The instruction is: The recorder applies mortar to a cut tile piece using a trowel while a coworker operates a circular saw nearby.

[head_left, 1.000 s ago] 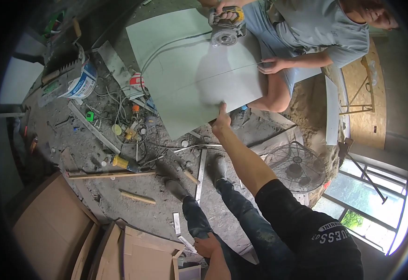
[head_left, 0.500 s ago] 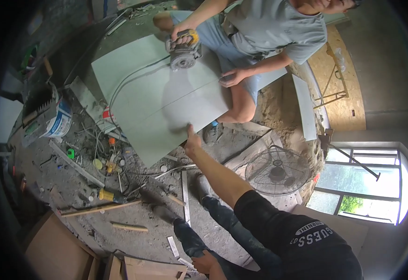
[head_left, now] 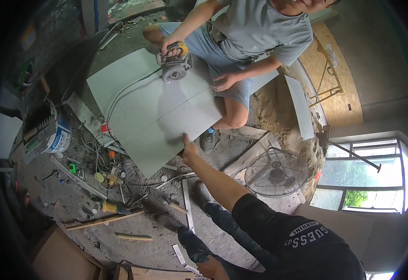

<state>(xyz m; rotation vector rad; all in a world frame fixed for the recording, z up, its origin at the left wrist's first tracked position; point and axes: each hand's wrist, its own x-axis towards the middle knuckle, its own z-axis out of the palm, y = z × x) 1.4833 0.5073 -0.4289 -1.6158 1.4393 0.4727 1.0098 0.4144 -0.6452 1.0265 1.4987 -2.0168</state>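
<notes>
A pale green-grey board [head_left: 134,116] with a line across it is held at its near edge by my right hand [head_left: 188,150], thumb on top and fingers under it. Across from me a seated co-worker [head_left: 269,37] has the board over a bent leg, one hand gripping a dusty yellow-handled circular saw [head_left: 174,70] above it, the other hand [head_left: 224,80] at the board's right edge near the line. The saw's cable lies over the board. My left hand [head_left: 207,265] rests low on my trouser leg with fingers curled, partly hidden.
Left: a bucket [head_left: 57,137] with trowels, tangled cables, a yellow tool [head_left: 113,207] and wood offcuts on the dusty floor. Right: a fan [head_left: 275,172], a leaning panel [head_left: 298,107], a chipboard sheet with a metal frame and an arched window. Cardboard [head_left: 64,252] lies at lower left.
My view has shifted, so the co-worker, saw and board sit lower and further left in the picture. Both my hands keep their places, the right still on the board's edge.
</notes>
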